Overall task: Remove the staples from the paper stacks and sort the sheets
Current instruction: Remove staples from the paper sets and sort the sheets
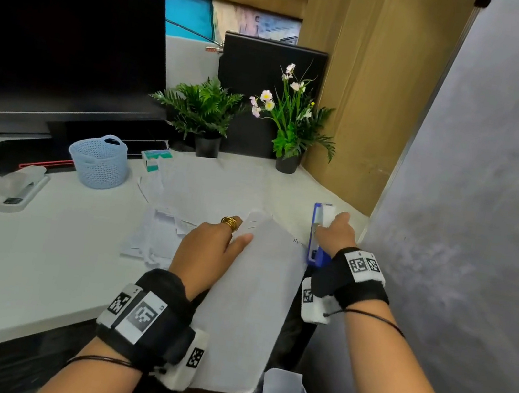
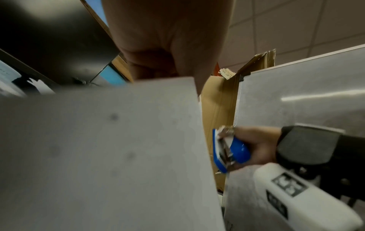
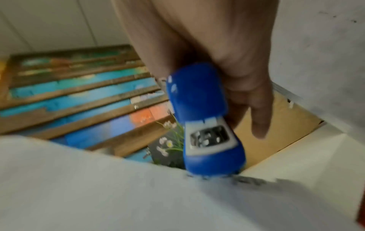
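The left hand (image 1: 209, 249) (a gold ring on one finger) grips a stapled paper stack (image 1: 246, 313) by its left edge, thumb on top, holding it tilted over the near edge of the white desk (image 1: 20, 260); the right hand (image 1: 335, 234) is curled round a blue stapler (image 1: 318, 236), just beside the stack's right corner; loose sheets (image 1: 208, 191) lie spread on the desk behind; further left stand a pale blue basket (image 1: 101, 157) and a white stapler (image 1: 23, 189); two potted plants (image 1: 203, 112) sit at the back.
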Demonstrator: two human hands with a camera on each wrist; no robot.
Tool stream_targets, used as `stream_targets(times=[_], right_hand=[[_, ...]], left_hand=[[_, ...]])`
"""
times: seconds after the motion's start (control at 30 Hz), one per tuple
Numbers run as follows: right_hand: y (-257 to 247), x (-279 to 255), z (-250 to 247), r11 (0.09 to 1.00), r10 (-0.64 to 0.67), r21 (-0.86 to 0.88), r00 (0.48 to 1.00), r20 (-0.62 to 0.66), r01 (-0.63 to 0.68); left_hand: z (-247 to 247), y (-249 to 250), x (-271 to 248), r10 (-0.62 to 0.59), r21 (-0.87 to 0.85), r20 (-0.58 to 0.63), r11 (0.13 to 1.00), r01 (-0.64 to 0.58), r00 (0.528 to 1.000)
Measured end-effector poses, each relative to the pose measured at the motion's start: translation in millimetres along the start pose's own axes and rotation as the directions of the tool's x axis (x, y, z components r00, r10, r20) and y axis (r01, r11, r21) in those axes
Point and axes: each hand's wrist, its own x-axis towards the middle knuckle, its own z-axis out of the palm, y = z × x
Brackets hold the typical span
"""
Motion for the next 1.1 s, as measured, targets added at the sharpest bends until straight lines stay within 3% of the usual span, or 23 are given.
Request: stream_targets(times=[0.07, 0.17, 0.27, 0.33, 0.37, 0.47, 0.57, 0.83, 0.97, 1.1], right_hand=[[-2.0, -16.2, -4.7, 0.943, -0.053, 0.324, 0.996, -0.074, 0.074], [-12.4, -39.5, -8.7, 0.692, -0.051, 0.712, 0.992, -0.118, 0.120], [-25.8, -61.1, -7.2, 0.421, -0.005, 0.904, 0.997, -0.079, 0.073], [-31.5, -70.0, -1.6, 0.301, 0.019, 0.952, 0.997, -0.074, 0.065], [-33.2, -73.1, 1.9, 0.293, 0.030, 0.953, 0.995, -0.096, 0.083], [-35.7, -83.9, 11.8, 0.380, 0.015, 0.905, 0.977, -0.211, 0.190], [-32.4, -90.0, 19.1, 0.427, -0.002, 0.876, 0.969, -0.246, 0.223], [-29.7, -95.9, 22.7, 0.358, 0.018, 0.912, 0.976, -0.218, 0.198], [-25.0, -94.5, 22.9, 0.390, -0.051, 0.901, 0.981, -0.188, 0.193], [-20.4, -94.9, 26.5, 0.389, -0.053, 0.915, 0.994, -0.093, 0.106]], left_hand=[[3.9, -2.7, -2.2, 0.021, -0.029, -0.001, 0.999, -0.021, 1.000], [8.7, -4.4, -6.1, 0.054, -0.046, -0.006, 0.997, -0.054, 0.999], [13.0, -1.5, -10.0, 0.077, -0.063, -0.017, 0.995, -0.078, 0.997], [14.9, 2.8, -12.7, 0.080, -0.041, -0.013, 0.996, -0.080, 0.997], [15.5, 4.7, -14.1, 0.082, -0.019, -0.011, 0.996, -0.083, 0.997], [15.4, 9.4, -17.5, 0.086, 0.045, 0.009, 0.995, -0.086, 0.996], [15.5, 11.2, -19.2, 0.081, 0.066, 0.028, 0.994, -0.083, 0.996], [17.9, 18.8, -24.3, 0.072, 0.012, 0.046, 0.997, -0.073, 0.996], [19.6, 25.2, -25.5, 0.055, -0.164, 0.060, 0.985, -0.045, 0.997], [23.7, 30.6, -27.9, 0.079, -0.142, 0.061, 0.987, -0.070, 0.995]])
